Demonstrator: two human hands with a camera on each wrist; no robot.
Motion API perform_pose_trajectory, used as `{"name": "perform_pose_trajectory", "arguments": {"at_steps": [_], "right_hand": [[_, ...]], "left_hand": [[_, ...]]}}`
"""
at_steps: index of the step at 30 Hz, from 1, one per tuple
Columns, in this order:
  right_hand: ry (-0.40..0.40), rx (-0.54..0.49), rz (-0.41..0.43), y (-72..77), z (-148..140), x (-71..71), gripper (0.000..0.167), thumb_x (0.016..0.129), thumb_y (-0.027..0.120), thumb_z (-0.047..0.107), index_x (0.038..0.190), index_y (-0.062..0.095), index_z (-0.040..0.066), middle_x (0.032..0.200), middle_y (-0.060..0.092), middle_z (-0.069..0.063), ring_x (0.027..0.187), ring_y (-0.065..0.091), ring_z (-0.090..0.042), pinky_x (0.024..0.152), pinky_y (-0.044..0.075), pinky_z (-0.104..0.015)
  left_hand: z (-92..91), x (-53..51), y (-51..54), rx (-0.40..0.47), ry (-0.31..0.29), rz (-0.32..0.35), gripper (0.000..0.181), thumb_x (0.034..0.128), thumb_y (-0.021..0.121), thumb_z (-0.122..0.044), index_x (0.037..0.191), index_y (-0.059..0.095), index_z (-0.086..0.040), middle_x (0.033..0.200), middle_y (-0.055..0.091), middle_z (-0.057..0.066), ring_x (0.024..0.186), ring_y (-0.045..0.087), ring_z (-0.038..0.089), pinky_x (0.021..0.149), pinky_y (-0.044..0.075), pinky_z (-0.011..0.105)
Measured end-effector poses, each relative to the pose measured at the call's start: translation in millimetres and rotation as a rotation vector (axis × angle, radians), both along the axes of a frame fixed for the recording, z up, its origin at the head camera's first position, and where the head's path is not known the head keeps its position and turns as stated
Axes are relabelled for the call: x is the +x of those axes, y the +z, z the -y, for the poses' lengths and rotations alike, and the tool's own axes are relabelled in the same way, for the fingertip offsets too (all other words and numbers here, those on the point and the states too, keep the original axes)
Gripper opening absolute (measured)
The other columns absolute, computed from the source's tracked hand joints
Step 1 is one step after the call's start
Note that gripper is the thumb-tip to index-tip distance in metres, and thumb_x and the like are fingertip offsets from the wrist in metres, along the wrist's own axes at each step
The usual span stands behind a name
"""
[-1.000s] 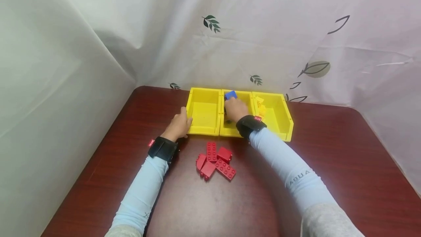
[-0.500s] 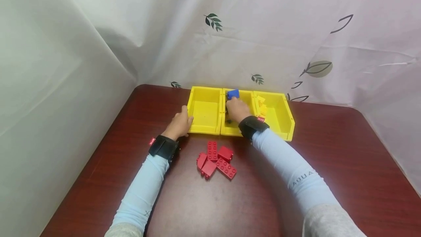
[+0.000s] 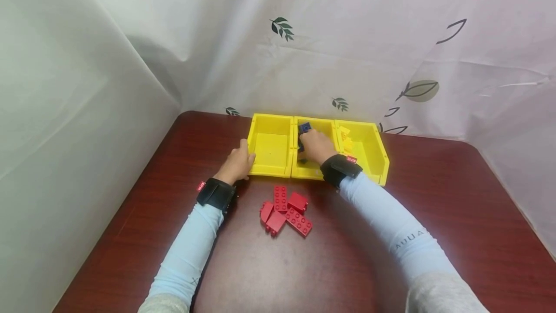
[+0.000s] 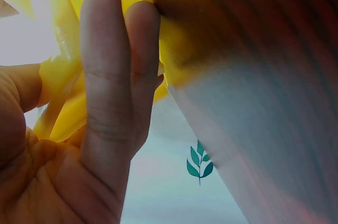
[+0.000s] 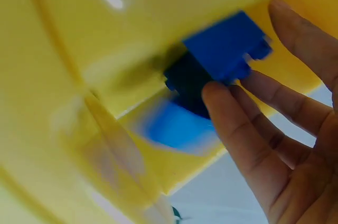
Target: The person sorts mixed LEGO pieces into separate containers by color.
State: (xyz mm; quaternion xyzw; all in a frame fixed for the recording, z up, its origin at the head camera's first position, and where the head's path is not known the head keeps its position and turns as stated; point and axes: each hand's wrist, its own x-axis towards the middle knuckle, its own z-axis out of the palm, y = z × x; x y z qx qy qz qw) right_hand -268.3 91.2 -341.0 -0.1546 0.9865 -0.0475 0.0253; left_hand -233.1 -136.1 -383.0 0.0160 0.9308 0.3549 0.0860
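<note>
In the head view, my left hand holds the outer side wall of the left yellow bin. The left wrist view has the thumb on one side of the yellow wall and the fingers nearly straight along the other. My right hand is inside the middle yellow bin. Its fingers are spread beside several blue toy building bricks in the right wrist view, and one fingertip overlaps a dark one. A lighter blue brick there is blurred.
Several red building bricks lie on the dark wooden table in front of the bins. The right yellow bin has yellow bricks along its left side. A white patterned curtain hangs behind.
The blue brick at my right fingertips has dropped and turned, with its studs now showing. My right hand has shifted slightly right and its wrist has turned. The left hand stays on the bin wall.
</note>
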Motion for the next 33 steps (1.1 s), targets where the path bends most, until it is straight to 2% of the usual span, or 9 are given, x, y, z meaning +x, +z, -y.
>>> {"name": "perform_pose_trajectory", "arguments": {"at_steps": [6,11,14,17,20,27,33], "right_hand": [[0.047,0.008,0.008,18.7,-2,19.3,0.037,0.083,0.079,0.028,0.108,0.068,0.002,0.098,0.065,-0.015,0.086,0.062,-0.028,0.077,0.057,-0.038],[0.153,0.009,-0.025,40.3,-3,49.0,0.039,0.082,0.08,0.031,0.109,0.071,0.005,0.093,0.065,-0.01,0.083,0.058,-0.026,0.077,0.055,-0.035],[0.207,-0.002,-0.037,46.2,-3,66.0,0.043,0.082,0.08,0.032,0.115,0.07,0.007,0.097,0.067,-0.009,0.083,0.058,-0.024,0.081,0.056,-0.033],[0.234,-0.019,-0.015,40.9,-2,79.8,0.047,0.081,0.081,0.033,0.119,0.069,0.008,0.105,0.068,-0.009,0.085,0.06,-0.022,0.084,0.057,-0.034],[0.254,-0.033,0.034,28.9,-3,91.3,0.048,0.081,0.081,0.032,0.119,0.069,0.008,0.107,0.069,-0.01,0.084,0.06,-0.02,0.081,0.057,-0.033],[0.308,-0.015,0.092,-2.4,-3,107.9,0.038,0.078,0.083,0.031,0.107,0.071,0.009,0.081,0.058,-0.002,0.07,0.052,-0.014,0.065,0.05,-0.024],[0.288,-0.073,0.104,-15.3,-3,112.9,0.031,0.08,0.082,0.027,0.104,0.072,0.009,0.076,0.056,0.0,0.068,0.052,-0.013,0.063,0.048,-0.023]], "left_hand": [[-0.1,-1.2,-1.2,-0.001,0.0,0.004,0.046,0.1031,0.049,-0.027,0.137,0.025,-0.009,0.099,0.051,0.017,0.07,0.06,0.026,0.056,0.055,0.025],[0.2,-0.9,-0.5,-0.002,-0.004,0.003,0.045,0.1034,0.049,-0.027,0.138,0.025,-0.009,0.099,0.051,0.018,0.07,0.06,0.026,0.055,0.055,0.025],[0.6,-0.6,0.0,0.001,-0.004,-0.001,0.045,0.1032,0.049,-0.026,0.137,0.025,-0.009,0.099,0.051,0.018,0.07,0.06,0.026,0.055,0.055,0.026],[0.8,-0.1,-0.2,-0.001,-0.005,0.0,0.044,0.1034,0.049,-0.026,0.136,0.026,-0.008,0.098,0.051,0.018,0.069,0.06,0.026,0.055,0.055,0.026],[0.1,0.6,0.2,-0.002,-0.002,0.005,0.043,0.1033,0.049,-0.026,0.136,0.026,-0.008,0.098,0.051,0.017,0.069,0.06,0.025,0.055,0.054,0.026],[-1.0,0.8,0.4,-0.003,0.0,-0.003,0.044,0.1033,0.049,-0.025,0.137,0.026,-0.008,0.098,0.052,0.018,0.068,0.06,0.025,0.055,0.055,0.026],[-0.7,1.3,0.6,-0.006,0.004,-0.003,0.045,0.1031,0.049,-0.025,0.138,0.025,-0.008,0.1,0.052,0.018,0.07,0.06,0.025,0.056,0.055,0.026]]}}
